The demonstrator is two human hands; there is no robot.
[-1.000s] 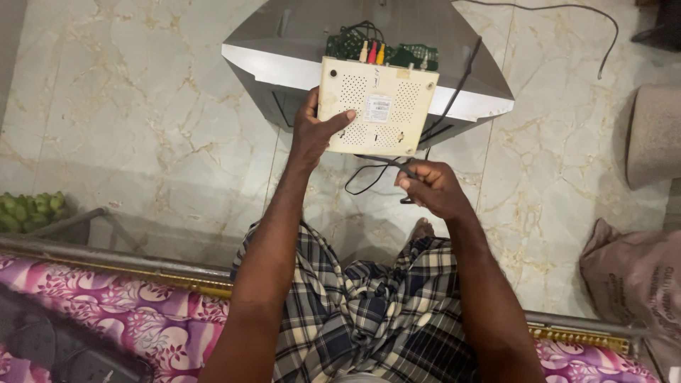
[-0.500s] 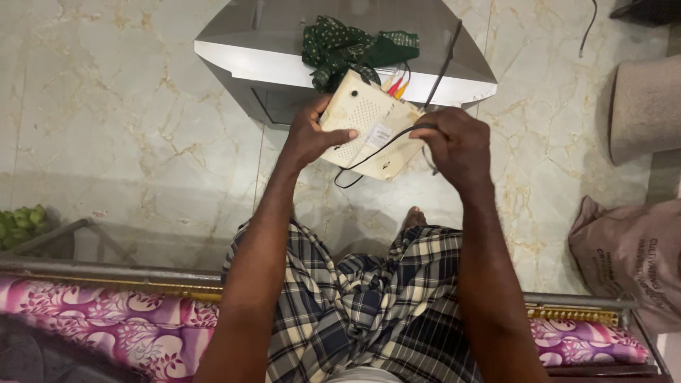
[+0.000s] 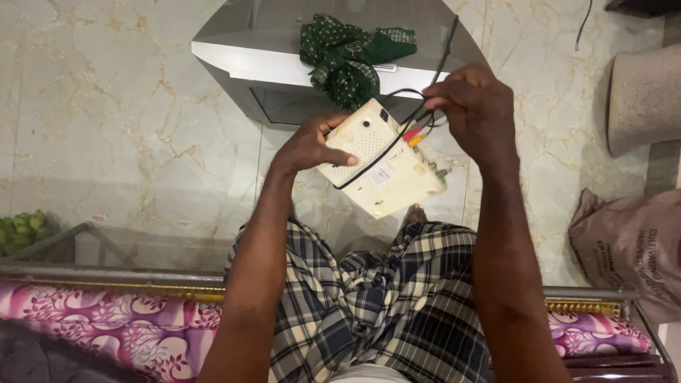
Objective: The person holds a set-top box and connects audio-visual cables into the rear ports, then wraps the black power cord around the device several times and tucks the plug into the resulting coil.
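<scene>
My left hand (image 3: 312, 144) grips the left edge of a cream-white set-top box (image 3: 383, 164), held tilted above my lap. A black cable (image 3: 383, 152) lies across the box's face and loops up to my right hand (image 3: 474, 106), which pinches the cable together with red and yellow plugs (image 3: 415, 137) at the box's upper right edge. The cable runs on up over a grey television (image 3: 284, 57) on the floor in front of me. A green patterned cloth (image 3: 347, 53) lies on top of the television.
I sit on a bed with a pink floral cover (image 3: 106, 319), my checked garment (image 3: 369, 305) over my legs. The marble floor (image 3: 106, 128) spreads ahead. A brown sack (image 3: 631, 241) lies at the right, a grey stool (image 3: 642, 92) above it, green fruit (image 3: 18, 228) at far left.
The box has come down off the television toward my lap and tilted. My right hand rose from below the box to its upper right edge, taking the cable and plugs.
</scene>
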